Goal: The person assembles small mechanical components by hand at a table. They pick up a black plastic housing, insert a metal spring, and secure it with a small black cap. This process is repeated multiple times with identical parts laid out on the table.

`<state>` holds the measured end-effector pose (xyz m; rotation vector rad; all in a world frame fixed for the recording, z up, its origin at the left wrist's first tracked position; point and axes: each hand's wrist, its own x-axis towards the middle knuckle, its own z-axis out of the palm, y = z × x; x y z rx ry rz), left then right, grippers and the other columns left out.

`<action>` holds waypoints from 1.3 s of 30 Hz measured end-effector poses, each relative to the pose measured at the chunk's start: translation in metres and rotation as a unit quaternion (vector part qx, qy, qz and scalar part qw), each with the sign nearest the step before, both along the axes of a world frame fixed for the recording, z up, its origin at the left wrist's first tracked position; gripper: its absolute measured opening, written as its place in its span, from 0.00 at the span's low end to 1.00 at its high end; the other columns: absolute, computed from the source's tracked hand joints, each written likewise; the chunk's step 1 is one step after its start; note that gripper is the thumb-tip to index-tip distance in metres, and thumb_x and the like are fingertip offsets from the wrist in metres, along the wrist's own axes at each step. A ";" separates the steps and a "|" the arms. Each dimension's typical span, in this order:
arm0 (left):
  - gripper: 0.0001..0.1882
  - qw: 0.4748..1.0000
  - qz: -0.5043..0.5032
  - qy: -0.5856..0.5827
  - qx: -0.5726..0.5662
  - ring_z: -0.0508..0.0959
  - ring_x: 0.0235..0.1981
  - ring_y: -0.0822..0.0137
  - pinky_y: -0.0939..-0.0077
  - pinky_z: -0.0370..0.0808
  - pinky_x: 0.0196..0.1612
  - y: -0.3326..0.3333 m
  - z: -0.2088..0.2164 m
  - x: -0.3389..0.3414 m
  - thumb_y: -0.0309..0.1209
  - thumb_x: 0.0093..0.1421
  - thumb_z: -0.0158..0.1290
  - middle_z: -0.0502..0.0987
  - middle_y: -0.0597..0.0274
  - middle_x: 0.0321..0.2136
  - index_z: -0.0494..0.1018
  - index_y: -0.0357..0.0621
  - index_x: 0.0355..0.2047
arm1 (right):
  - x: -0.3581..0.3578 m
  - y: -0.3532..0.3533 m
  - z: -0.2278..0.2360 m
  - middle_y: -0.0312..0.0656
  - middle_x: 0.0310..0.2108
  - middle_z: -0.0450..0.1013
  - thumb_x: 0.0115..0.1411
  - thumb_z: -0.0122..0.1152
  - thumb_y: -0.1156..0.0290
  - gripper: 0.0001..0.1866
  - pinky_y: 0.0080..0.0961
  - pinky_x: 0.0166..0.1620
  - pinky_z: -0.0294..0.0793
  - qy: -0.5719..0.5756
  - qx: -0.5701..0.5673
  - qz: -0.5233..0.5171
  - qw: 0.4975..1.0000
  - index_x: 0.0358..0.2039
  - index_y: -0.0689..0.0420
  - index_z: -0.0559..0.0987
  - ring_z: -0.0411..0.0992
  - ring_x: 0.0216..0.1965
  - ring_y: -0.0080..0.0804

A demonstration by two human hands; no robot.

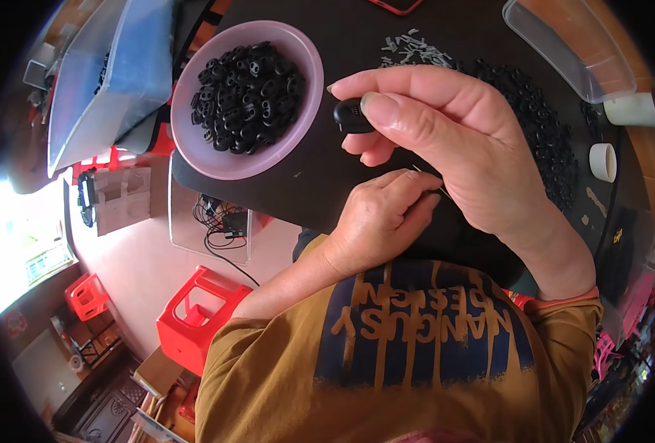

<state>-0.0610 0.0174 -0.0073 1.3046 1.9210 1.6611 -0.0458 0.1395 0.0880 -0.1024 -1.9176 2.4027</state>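
Note:
My right hand (453, 133) is raised above the dark table, thumb and fingers pinching a small glossy black plastic piece (352, 116) with a rounded end. Part of the piece is hidden behind the thumb. Lower and closer to my body, my left hand (386, 214) is closed, its thumb and fingers pressed together. A thin pale metal tool (445, 192) shows at its fingertips; its kind cannot be made out. To the left of the right hand stands a pink bowl (310, 96) filled with small black plastic parts (246, 100). The raised piece is apart from the bowl.
Behind the right hand lie a pile of small grey pieces (416, 50) and a heap of black parts (541, 125). At the right are a clear tray (600, 81) and a white tape roll (602, 162). A red stool (198, 317) stands at the left.

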 end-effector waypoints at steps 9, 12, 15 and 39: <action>0.09 0.999 -0.022 -0.018 0.030 0.75 0.25 0.55 0.66 0.72 0.26 0.000 -0.011 -0.002 0.21 0.47 0.55 0.72 0.56 0.21 0.70 0.38 0.31 | -0.018 -0.006 -0.005 0.39 0.36 0.74 0.61 0.50 0.70 0.13 0.14 0.36 0.73 -0.019 0.052 0.030 0.998 0.42 0.62 0.75 0.74 0.33 0.22; 0.09 0.999 -0.034 0.010 0.014 0.75 0.25 0.55 0.67 0.72 0.26 0.000 -0.005 -0.008 0.21 0.47 0.55 0.72 0.55 0.21 0.70 0.38 0.31 | -0.033 -0.012 -0.008 0.39 0.33 0.74 0.60 0.51 0.70 0.13 0.14 0.36 0.73 -0.020 0.073 0.033 0.997 0.42 0.64 0.75 0.74 0.33 0.22; 0.09 1.000 -0.013 -0.002 0.007 0.75 0.24 0.55 0.67 0.72 0.26 -0.001 0.001 -0.005 0.21 0.47 0.55 0.73 0.55 0.22 0.70 0.37 0.31 | -0.059 -0.026 -0.025 0.43 0.23 0.74 0.55 0.56 0.70 0.11 0.21 0.29 0.71 0.053 0.154 -0.022 0.986 0.36 0.65 0.76 0.72 0.24 0.25; 0.09 0.988 0.017 -0.057 -0.141 0.71 0.18 0.72 0.81 0.66 0.21 0.002 0.013 0.007 0.17 0.48 0.54 0.73 0.61 0.20 0.74 0.37 0.32 | 0.161 0.068 -0.016 0.43 0.33 0.73 0.56 0.53 0.80 0.10 0.16 0.40 0.68 -0.023 0.245 -0.264 0.933 0.39 0.65 0.75 0.71 0.35 0.24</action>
